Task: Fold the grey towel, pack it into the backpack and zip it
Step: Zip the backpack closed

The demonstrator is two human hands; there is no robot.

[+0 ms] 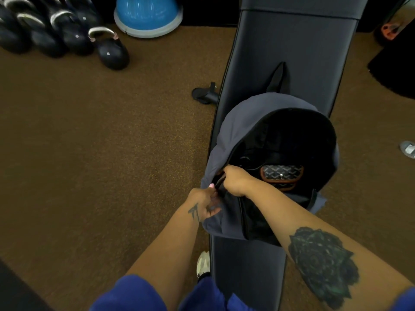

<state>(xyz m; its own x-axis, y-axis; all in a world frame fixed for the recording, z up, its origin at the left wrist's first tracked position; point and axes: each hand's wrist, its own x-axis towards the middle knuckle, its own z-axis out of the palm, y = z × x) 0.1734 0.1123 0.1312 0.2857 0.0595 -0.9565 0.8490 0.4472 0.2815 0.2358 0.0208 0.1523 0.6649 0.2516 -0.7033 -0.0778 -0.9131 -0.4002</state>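
A grey-blue backpack (233, 122) lies open on a black padded bench (292, 41), its black inside showing. A black-and-white patterned pouch with brown trim (281, 176) sits inside it. My left hand (203, 203) pinches the grey fabric at the backpack's near left edge. Just above it, my right hand (235, 179) is closed on a small black zipper pull (219, 181) at the left rim of the opening. I cannot pick out a grey towel separately from the grey fabric of the bag.
Several black kettlebells (110, 50) stand on the brown floor at the far left, beside a blue half-ball trainer (146, 14). The bench's foot (203, 95) sticks out to the left. My shoe (203, 263) is by the bench's near end, and another shoe (408, 149) lies at the right edge.
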